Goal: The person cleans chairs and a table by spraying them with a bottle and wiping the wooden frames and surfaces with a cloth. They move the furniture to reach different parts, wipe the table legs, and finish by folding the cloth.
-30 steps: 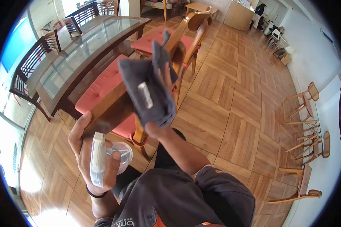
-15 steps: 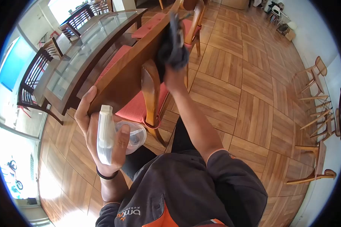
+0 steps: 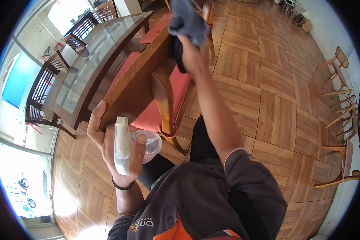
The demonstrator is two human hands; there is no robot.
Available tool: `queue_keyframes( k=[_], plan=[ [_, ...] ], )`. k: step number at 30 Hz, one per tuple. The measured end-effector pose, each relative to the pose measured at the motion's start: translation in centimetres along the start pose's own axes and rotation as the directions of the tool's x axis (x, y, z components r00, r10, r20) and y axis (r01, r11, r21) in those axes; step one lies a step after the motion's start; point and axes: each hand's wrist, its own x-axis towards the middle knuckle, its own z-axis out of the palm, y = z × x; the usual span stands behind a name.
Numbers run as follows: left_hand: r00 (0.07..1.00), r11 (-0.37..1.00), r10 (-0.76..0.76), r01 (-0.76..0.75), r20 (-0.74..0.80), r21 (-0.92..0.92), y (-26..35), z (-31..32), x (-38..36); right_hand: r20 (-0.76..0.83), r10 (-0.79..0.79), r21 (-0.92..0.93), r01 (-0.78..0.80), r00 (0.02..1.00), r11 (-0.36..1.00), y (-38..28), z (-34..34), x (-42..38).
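Observation:
My left hand (image 3: 115, 144) holds a clear spray bottle (image 3: 128, 146) with a white trigger head, and its thumb rests on the near end of a wooden chair's back rail (image 3: 138, 86). My right hand (image 3: 194, 54) is stretched forward and grips a dark grey cloth (image 3: 186, 18), pressing it against the far end of that same rail. The chair has a red seat cushion (image 3: 158, 108) and stands pushed up to a glass-topped dining table (image 3: 92, 52).
Dark wooden chairs (image 3: 44, 86) line the table's far side. More red-cushioned chairs stand further up the table. Light wooden chairs (image 3: 338, 116) are stacked along the right wall. Parquet floor (image 3: 276, 100) stretches open to the right. Bright windows lie to the left.
My right hand has carried the cloth from in front of me out along the chair's back rail to its far end. The view has tilted down; my left hand keeps the bottle.

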Motion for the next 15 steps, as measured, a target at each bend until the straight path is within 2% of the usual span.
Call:
queue_keyframes(
  k=[2, 4, 6, 7, 8, 10, 12, 14, 15],
  plan=[
    [1.0, 1.0, 0.015, -0.015, -0.002, -0.015, -0.2, 0.1, 0.0, 0.12, 0.051, -0.079, -0.041, 0.992, 0.996, -0.2, 0.2, 3.0],
    [1.0, 1.0, 0.018, -0.018, 0.003, 0.009, -0.4, 0.0, 0.0, 0.239, -0.035, -0.183, 0.081, 0.97, 0.98, -1.1, 0.5, 4.0],
    [0.999, 0.999, 0.04, -0.04, -0.006, 0.025, -0.8, 0.1, -0.1, 0.372, -0.243, -0.271, 0.355, 0.896, 0.894, -2.5, 0.9, 3.6],
    [0.998, 0.997, 0.065, -0.065, -0.017, 0.03, -1.1, 0.2, -0.1, 0.402, -0.232, -0.226, 0.342, 0.886, 0.912, -4.1, 1.4, 2.3],
    [0.996, 0.995, 0.09, -0.089, -0.027, 0.036, -1.4, 0.2, -0.2, 0.429, -0.268, -0.23, 0.391, 0.863, 0.891, -5.5, 2.0, 1.2],
    [0.992, 0.988, 0.103, -0.112, -0.079, -0.11, -1.9, 0.2, -0.4, 0.477, -0.33, -0.236, 0.48, 0.815, 0.845, -8.3, 3.0, -1.0],
    [0.991, 0.964, -0.027, -0.008, -0.128, -0.264, -2.4, 0.3, -1.7, 0.534, -0.312, -0.209, 0.481, 0.786, 0.852, -10.6, 4.1, -2.8],
    [0.947, 0.881, -0.286, 0.199, -0.149, -0.43, -3.6, 0.6, -5.3, 0.572, -0.339, -0.189, 0.523, 0.747, 0.831, -12.8, 5.3, -4.7],
    [0.913, 0.741, -0.405, 0.354, 0.041, -0.57, -5.2, -0.2, -8.0, 0.582, -0.369, -0.183, 0.559, 0.724, 0.808, -13.9, 6.0, -5.9]
  ],
)
